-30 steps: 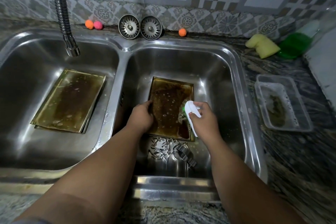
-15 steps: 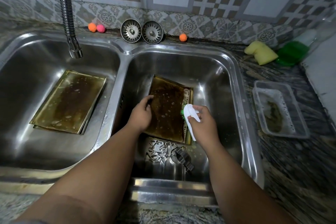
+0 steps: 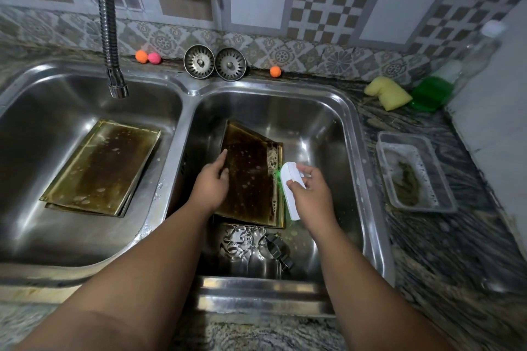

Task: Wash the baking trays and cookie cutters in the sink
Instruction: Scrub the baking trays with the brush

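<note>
head | left hand (image 3: 211, 184) grasps left edge of baking tray (image 3: 251, 174), tilted steeper than a second ago, in right basin (image 3: 313, 128) | right hand (image 3: 312, 194) clenched round white brush (image 3: 291, 188) at its right edge | cookie cutters (image 3: 253, 245) just nearer | dark stone counter (image 3: 456, 251), tiled wall (image 3: 328, 8)

No text, label, brand or number is showing legibly anywhere in the view. The clear bottle (image 3: 480, 55) at the right edge is appearing too blurred for any print to be made out. The white brush (image 3: 289, 194) held in the right hand (image 3: 312, 196) is showing only a plain back.
</note>
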